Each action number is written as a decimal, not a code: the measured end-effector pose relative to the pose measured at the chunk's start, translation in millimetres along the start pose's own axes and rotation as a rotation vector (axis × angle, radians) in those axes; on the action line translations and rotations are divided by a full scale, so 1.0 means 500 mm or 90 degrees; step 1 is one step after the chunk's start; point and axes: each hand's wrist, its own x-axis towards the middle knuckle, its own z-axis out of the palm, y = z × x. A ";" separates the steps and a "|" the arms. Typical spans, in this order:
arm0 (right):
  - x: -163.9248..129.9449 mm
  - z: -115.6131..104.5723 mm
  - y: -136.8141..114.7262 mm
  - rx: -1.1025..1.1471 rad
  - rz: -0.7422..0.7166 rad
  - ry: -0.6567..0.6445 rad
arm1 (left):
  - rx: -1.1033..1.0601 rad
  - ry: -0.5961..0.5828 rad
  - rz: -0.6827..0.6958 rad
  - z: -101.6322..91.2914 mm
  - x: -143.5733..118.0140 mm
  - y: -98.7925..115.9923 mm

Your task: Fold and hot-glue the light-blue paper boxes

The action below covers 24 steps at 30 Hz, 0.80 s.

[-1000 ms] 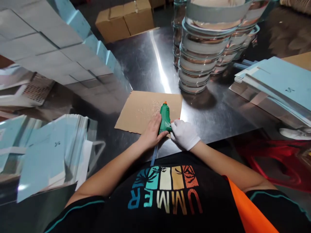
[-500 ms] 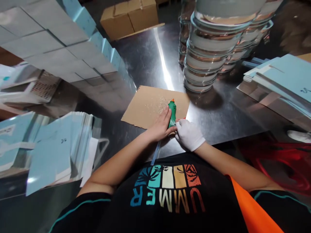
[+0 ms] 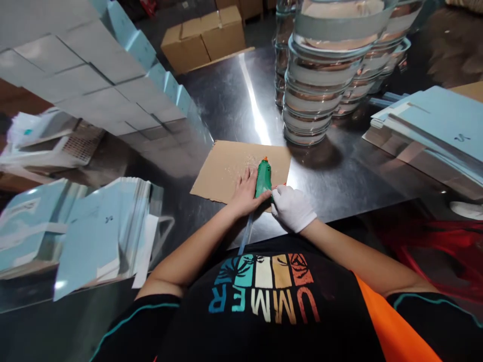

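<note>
A green hot glue gun (image 3: 263,177) with an orange tip lies on a piece of brown cardboard (image 3: 211,173), its nozzle facing away from me. My bare left hand (image 3: 246,195) rests along its left side. The fingers are stretched and spread over the cardboard, and the thumb reaches across the gun's rear end. In a white glove, my right hand (image 3: 293,207) is closed at the gun's lower right; its fingers hide the handle. A small red bit shows just above the glove. Behind the gun, a translucent stick (image 3: 246,235) runs toward my shirt.
Tall stacks of glass containers (image 3: 307,110) stand behind the cardboard on the metal table (image 3: 222,113). Pale blue sheets lie in piles at right (image 3: 439,133) and left (image 3: 90,231). White boxes (image 3: 94,83) are stacked at upper left, with brown cartons (image 3: 204,35) beyond the table.
My left hand has slid slightly back and left, its fingers now more spread and off the gun's top. The gun has shifted a little left and turned. The camera view has moved slightly.
</note>
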 end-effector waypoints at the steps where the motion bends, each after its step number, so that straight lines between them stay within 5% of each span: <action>1: 0.000 0.000 0.000 0.004 -0.003 0.001 | 0.005 0.006 0.012 0.004 -0.016 -0.002; 9: 0.003 0.004 0.009 0.011 -0.046 -0.013 | 0.047 0.021 0.074 0.015 -0.110 0.008; 20: 0.003 0.004 0.009 0.009 -0.050 -0.011 | 0.049 -0.027 -0.043 -0.023 0.025 0.003; 24: 0.002 0.003 0.008 0.002 -0.041 -0.003 | 0.043 -0.009 -0.050 -0.015 0.034 -0.015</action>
